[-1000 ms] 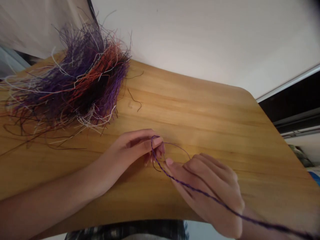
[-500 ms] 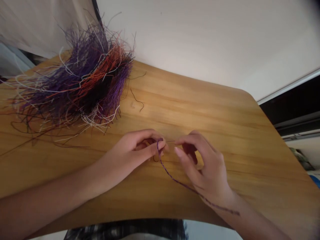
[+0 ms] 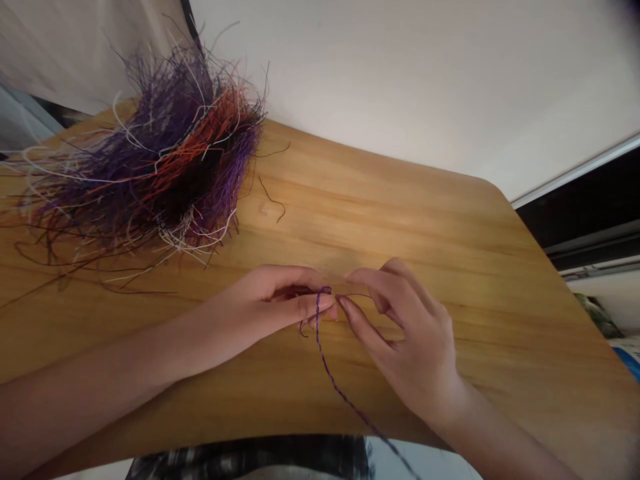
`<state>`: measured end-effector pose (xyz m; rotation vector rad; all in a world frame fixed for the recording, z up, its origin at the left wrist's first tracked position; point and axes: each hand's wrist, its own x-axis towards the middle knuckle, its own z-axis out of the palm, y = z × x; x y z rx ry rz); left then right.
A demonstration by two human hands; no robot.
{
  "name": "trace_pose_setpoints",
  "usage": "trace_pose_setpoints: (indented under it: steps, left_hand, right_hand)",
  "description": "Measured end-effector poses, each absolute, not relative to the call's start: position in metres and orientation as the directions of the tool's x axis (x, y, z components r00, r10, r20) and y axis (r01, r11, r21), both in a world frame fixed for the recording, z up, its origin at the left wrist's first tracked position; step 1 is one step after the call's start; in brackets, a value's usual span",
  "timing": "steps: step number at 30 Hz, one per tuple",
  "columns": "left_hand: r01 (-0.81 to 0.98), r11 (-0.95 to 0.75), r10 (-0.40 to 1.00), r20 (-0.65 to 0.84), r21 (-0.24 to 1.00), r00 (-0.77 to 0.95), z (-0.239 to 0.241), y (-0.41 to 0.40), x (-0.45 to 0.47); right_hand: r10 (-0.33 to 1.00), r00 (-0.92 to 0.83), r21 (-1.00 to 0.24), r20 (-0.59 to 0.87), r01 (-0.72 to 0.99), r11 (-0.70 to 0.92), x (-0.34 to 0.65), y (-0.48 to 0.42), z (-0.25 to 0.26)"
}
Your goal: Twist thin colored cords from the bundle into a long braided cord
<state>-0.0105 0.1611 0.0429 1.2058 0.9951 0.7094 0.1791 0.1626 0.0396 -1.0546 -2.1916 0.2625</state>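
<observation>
My left hand [image 3: 280, 303] pinches a twisted purple cord [image 3: 333, 380] between thumb and forefinger near the middle of the wooden table [image 3: 400, 213]. The cord loops at the fingertips and trails down toward the table's near edge. My right hand [image 3: 400, 333] meets the left fingertip to fingertip, its thumb and forefinger closed on a thin strand of the same cord. Both hands hover just above the wood.
A big tangled heap of purple, orange, black and white threads [image 3: 150, 160] lies at the table's far left. One loose dark thread [image 3: 273, 197] curls on the wood beside it. A pale wall stands behind the table.
My right hand has come up from the near right and joined the left at the loop. The cord's tail has swung from over my right hand to hanging straight down.
</observation>
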Motion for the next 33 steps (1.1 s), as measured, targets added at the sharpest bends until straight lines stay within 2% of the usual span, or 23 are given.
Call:
trace_pose_setpoints:
  steps: [4,8,11,14,18,25,29,33]
  left_hand:
    - [-0.021,0.281,0.878,-0.248,0.96,0.409,0.042,0.161,-0.009]
    - [0.014,0.266,0.897,-0.253,0.964,0.362,0.042,0.165,-0.012]
    - [0.093,0.217,0.907,-0.236,0.972,0.35,0.046,0.166,-0.015]
    - [0.134,0.182,0.9,-0.22,0.974,0.375,0.048,0.167,-0.017]
    - [0.178,0.179,0.88,-0.238,0.968,0.41,0.047,0.167,-0.018]
    - [0.256,0.109,0.876,-0.214,0.961,0.432,0.043,0.166,-0.017]
    - [0.367,0.023,0.913,-0.169,0.93,0.372,0.045,0.166,-0.018]
    - [0.43,-0.041,0.938,-0.113,0.902,0.327,0.044,0.167,-0.019]
  right_hand:
    - [0.698,-0.536,-0.429,0.475,0.552,0.715,0.182,0.162,0.04]
    - [0.716,-0.498,-0.477,0.49,0.535,0.698,0.183,0.16,0.041]
    - [0.787,-0.433,-0.611,0.439,0.498,0.615,0.181,0.159,0.043]
    - [0.856,-0.415,-0.756,0.308,0.439,0.485,0.18,0.16,0.045]
    - [0.895,-0.418,-0.868,0.159,0.372,0.328,0.178,0.164,0.045]
    - [0.888,-0.456,-0.938,0.061,0.277,0.206,0.175,0.165,0.045]
    - [0.909,-0.415,-0.971,-0.039,0.23,0.063,0.176,0.168,0.041]
    - [0.914,-0.398,-0.968,-0.072,0.251,0.033,0.177,0.17,0.039]
